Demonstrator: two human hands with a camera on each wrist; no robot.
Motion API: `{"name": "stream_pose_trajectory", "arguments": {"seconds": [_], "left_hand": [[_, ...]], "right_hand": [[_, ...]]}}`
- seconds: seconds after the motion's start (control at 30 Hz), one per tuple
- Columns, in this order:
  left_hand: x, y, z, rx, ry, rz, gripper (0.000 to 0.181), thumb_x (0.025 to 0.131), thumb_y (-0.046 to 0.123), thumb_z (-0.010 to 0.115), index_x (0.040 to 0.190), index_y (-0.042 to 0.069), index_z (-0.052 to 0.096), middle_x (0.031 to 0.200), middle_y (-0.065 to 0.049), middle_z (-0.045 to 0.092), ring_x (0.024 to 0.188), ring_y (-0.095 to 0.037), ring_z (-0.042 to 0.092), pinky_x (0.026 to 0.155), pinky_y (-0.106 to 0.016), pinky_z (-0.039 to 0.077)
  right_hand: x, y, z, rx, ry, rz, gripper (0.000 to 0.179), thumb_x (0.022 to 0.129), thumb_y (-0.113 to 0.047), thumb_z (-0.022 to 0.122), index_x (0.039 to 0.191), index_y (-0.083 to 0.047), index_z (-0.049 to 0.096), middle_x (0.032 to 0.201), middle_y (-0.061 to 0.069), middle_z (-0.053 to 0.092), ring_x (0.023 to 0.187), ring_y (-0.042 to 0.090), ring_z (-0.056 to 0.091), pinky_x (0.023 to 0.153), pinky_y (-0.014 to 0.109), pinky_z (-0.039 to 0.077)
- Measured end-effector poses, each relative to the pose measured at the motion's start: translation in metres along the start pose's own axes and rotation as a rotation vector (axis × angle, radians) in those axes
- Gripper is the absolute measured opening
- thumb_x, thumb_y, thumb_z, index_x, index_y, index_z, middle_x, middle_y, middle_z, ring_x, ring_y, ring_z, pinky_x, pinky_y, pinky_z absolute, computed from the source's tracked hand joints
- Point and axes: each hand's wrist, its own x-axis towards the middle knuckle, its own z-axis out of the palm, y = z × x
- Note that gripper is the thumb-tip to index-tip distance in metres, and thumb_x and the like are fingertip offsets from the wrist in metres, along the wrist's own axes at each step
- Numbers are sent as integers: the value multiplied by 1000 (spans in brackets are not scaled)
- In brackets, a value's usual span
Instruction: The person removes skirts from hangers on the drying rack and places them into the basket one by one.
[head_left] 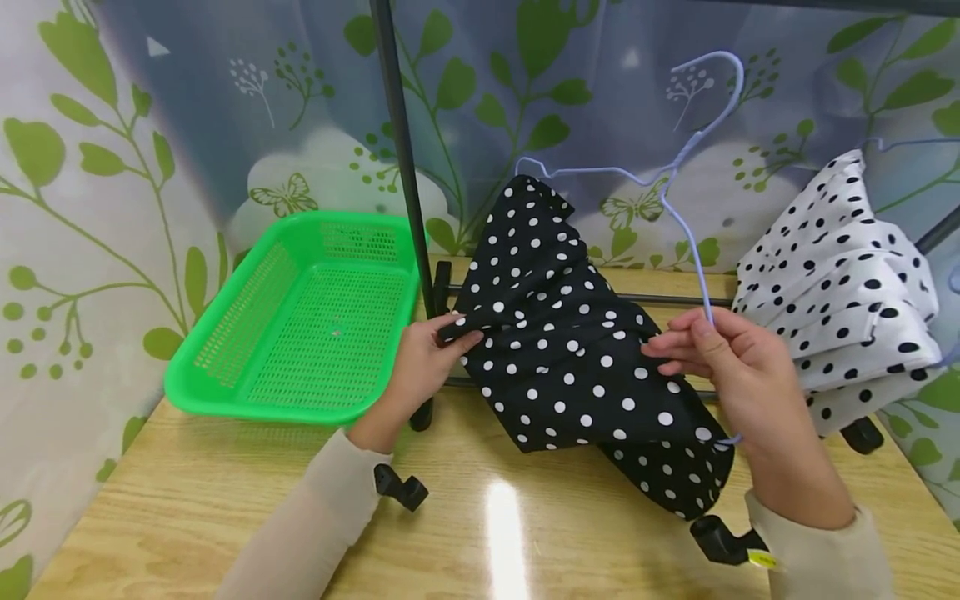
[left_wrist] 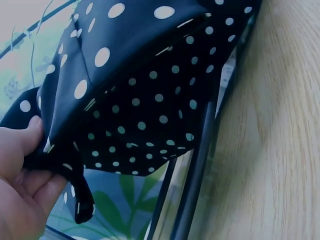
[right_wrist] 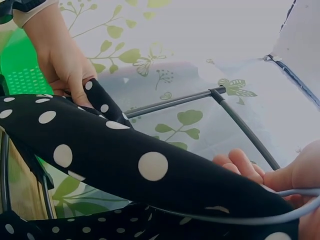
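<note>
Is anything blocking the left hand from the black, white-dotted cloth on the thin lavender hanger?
Nothing visible: the left hand pinches the black cloth directly. The green perforated plastic basket stands farther left, not between them.

Head view: most of the lower bar of your lavender hanger (head_left: 686, 152) is hidden by the black polka-dot garment (head_left: 558, 333); garment type, cannot tell. Picture edges cut the second hanger (head_left: 915, 142) at right, the black rack upright (head_left: 406, 150) at top. Each wrist view crops your own left hand (head_left: 422, 360) or right hand (head_left: 738, 367).
</note>
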Motion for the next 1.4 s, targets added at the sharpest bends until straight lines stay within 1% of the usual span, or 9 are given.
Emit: {"name": "stream_pose_trajectory", "arguments": {"seconds": [0.13,0.2,0.27,0.37,0.43,0.5,0.8,1.07,1.4], "left_hand": [[-5,7,2,56,34,32,26,86,8,74,111,2,73,87,-14,73,42,-9,38,41,-21,32],[-7,10,2,56,44,63,28,86,7,73,114,3,72,97,-14,73,48,-11,51,41,-20,30],[-8,12,2,49,48,95,28,87,5,73,114,1,71,107,-13,72,72,-15,67,51,-16,41],[-9,15,1,-1,38,105,25,89,4,70,114,1,69,123,-10,66,70,-9,65,52,-14,40],[-10,16,1,-39,28,76,17,91,5,68,107,1,68,109,-10,71,50,-5,51,50,-16,41],[-11,18,1,-66,30,44,8,92,6,66,99,3,66,89,-9,69,42,-4,30,42,-21,29],[-10,24,2,-109,74,51,8,92,6,66,90,2,60,70,-5,50,59,-17,43,55,-25,34],[-8,27,2,-114,107,82,8,94,6,64,90,0,60,71,-7,55,62,-17,48,58,-25,38],[-5,28,2,-98,133,113,8,93,5,64,90,-1,60,78,-11,61,72,-19,54,67,-27,43]], "right_hand": [[1,1,0,-6,10,11,23,103,-12,47,99,7,60,88,9,74,82,17,72,67,26,56],[2,2,0,-2,15,13,23,103,-13,47,99,5,61,87,8,74,82,17,72,68,26,56],[2,2,0,7,19,11,23,103,-14,47,99,4,61,87,8,74,82,17,72,68,26,56],[3,3,-1,43,23,5,24,103,-14,47,99,5,62,87,8,74,81,17,72,68,26,56],[3,4,-1,79,21,1,25,103,-14,46,99,7,61,87,9,74,81,18,72,68,26,56],[4,4,-1,111,14,-2,27,103,-13,46,100,10,60,88,9,74,81,18,72,67,27,56],[5,4,3,74,39,46,16,101,-8,51,103,6,60,94,8,74,83,18,73,69,27,57],[7,7,6,9,37,1,18,94,14,50,105,7,62,108,6,72,81,18,73,67,27,57],[7,12,5,21,-43,51,23,101,-7,49,120,3,58,104,5,73,88,18,72,73,30,57]]}}
